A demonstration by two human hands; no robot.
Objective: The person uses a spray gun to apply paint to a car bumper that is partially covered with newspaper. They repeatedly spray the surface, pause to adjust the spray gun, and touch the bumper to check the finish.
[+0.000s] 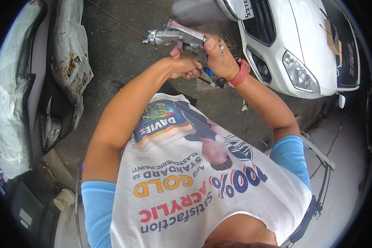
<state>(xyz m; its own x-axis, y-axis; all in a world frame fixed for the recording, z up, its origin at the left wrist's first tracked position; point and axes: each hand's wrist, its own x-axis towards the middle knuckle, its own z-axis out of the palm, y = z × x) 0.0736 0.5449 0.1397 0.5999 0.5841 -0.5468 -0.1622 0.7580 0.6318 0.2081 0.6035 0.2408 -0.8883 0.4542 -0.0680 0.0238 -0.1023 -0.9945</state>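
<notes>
In front of my chest a metal spray gun [171,38] is held up, its nozzle toward the left and its silver paint cup [202,13] on top. My right hand [222,60] is wrapped round the gun's grip, the thumb behind the body. Just below the gun body, my left hand [185,66] is closed, its curled fingers close to the grip. What they pinch is hidden. A blue piece [209,71] and a metal fitting [213,84] show beneath the grip, between the hands.
At the right stands a white car [299,45] with a cardboard piece [334,41] on it. Paper-covered panels [72,58] stand at the left. A thin reddish hose [115,18] lies across the dark floor. A whitish cup-like object [64,199] is at the lower left.
</notes>
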